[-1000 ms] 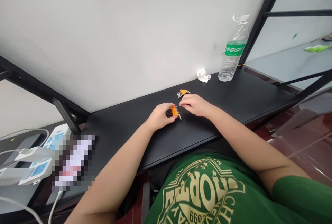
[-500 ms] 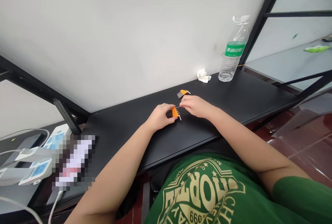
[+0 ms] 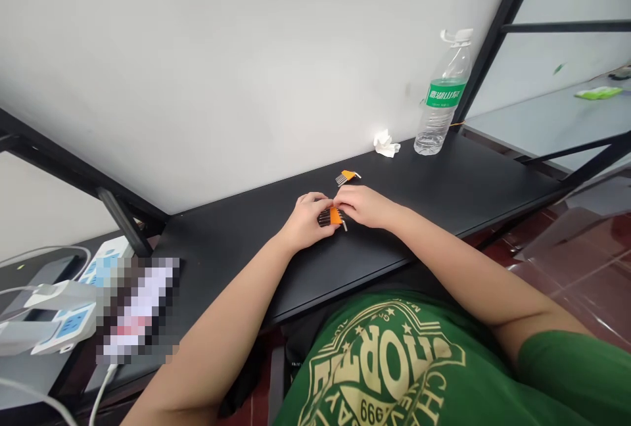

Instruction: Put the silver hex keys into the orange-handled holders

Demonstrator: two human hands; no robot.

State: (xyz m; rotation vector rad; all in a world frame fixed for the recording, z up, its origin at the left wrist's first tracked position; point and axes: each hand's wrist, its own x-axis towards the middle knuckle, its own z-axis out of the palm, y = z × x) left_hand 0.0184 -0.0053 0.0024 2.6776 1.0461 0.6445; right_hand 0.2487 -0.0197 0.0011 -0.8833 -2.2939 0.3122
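My left hand (image 3: 309, 223) is closed around an orange hex key holder (image 3: 335, 215), its thumb and fingers on opposite edges. Several dark hex keys sit side by side in this holder, with their bent ends on the right. The fingertips of my right hand (image 3: 363, 206) are pinched together right at the holder's upper corner, on a thin hex key that they largely hide. Just behind my hands lies a second orange hex key holder (image 3: 348, 175) with several keys in it, resting on the black tabletop (image 3: 236, 248).
At the back stand a clear water bottle (image 3: 440, 110) with a green label and a crumpled white tissue (image 3: 386, 144). To the left are a blurred phone (image 3: 140, 311) and a white power strip (image 3: 73, 327) with plugs and cables. A pale wall rises behind the tabletop.
My right hand has moved left against the holder, and the thin shaft visible between hand and holder before is now hidden. My left hand keeps its grip, nearly in place.
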